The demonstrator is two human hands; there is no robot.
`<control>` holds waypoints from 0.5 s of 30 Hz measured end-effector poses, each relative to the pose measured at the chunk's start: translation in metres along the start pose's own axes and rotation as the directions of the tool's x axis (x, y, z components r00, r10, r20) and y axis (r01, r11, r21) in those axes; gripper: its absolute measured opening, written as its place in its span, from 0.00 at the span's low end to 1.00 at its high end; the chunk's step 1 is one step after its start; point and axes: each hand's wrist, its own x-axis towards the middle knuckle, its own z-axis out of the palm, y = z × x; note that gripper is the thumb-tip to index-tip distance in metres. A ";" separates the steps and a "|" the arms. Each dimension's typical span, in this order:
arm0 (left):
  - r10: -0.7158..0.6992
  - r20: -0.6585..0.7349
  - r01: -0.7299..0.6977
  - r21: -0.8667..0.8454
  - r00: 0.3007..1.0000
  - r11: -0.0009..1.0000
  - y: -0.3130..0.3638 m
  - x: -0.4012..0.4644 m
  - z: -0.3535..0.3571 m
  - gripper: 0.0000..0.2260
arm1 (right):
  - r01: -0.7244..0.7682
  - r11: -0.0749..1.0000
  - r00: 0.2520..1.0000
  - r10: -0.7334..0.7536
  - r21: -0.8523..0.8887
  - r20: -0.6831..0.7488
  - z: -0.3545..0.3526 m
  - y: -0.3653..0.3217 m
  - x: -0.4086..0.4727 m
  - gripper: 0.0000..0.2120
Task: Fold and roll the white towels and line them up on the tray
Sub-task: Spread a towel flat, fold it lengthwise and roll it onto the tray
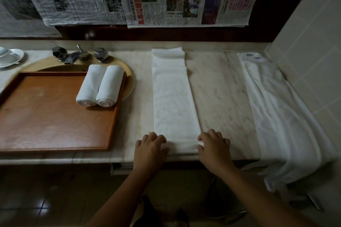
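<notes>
Folded towel strip (175, 101) lies flat mid-frame on table (221, 88), near end at table edge. Left hand (150, 145) and right hand (215, 143) each pinch near corner, grip holding towel. Start roll tight, keep edges square, roll toward wall. Two rolled towels (100, 85) on tray (55, 112), centre left; place next beside them.
</notes>
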 end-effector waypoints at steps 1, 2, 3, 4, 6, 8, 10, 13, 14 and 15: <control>0.056 -0.013 -0.055 0.059 0.998 0.997 -0.001 -0.002 0.001 0.09 | 0.103 0.991 0.994 -0.105 -0.086 -0.024 0.004 0.001 -0.003 0.11; 0.127 -0.016 -0.124 0.121 0.992 0.985 -0.001 -0.004 0.003 0.10 | 0.204 0.967 0.977 -0.211 -0.150 -0.033 0.009 0.004 -0.007 0.14; 0.200 -0.013 -0.195 0.175 0.980 0.965 -0.001 -0.008 0.005 0.10 | 0.281 0.940 0.956 -0.292 -0.194 -0.031 0.013 0.008 -0.010 0.17; 0.261 -0.007 -0.254 0.210 0.965 0.944 -0.002 -0.011 0.007 0.11 | 0.317 0.925 0.944 -0.330 -0.211 -0.026 0.015 0.010 -0.014 0.19; 0.318 -0.005 -0.308 0.234 0.948 0.922 -0.005 -0.018 0.008 0.13 | 0.317 0.930 0.945 -0.327 -0.187 -0.023 0.016 0.015 -0.021 0.20; 0.327 0.004 -0.320 0.230 0.945 0.919 -0.008 -0.025 0.007 0.15 | 0.302 0.946 0.952 -0.305 -0.116 -0.015 0.018 0.021 -0.029 0.16; 0.319 0.037 -0.319 0.216 0.947 0.923 -0.009 -0.030 0.007 0.19 | 0.278 0.961 0.961 -0.277 -0.017 0.009 0.017 0.027 -0.033 0.17; 0.304 0.065 -0.310 0.220 0.951 0.925 -0.007 -0.033 0.008 0.20 | 0.287 0.955 0.957 -0.288 0.072 0.003 0.015 0.033 -0.031 0.15; 0.303 0.067 -0.310 0.220 0.951 0.925 -0.006 -0.033 0.008 0.19 | 0.295 0.951 0.955 -0.296 0.088 -0.003 0.014 0.033 -0.031 0.13; 0.301 0.072 -0.310 0.217 0.951 0.926 -0.005 -0.033 0.007 0.18 | 0.299 0.949 0.954 -0.299 0.103 -0.012 0.013 0.032 -0.030 0.12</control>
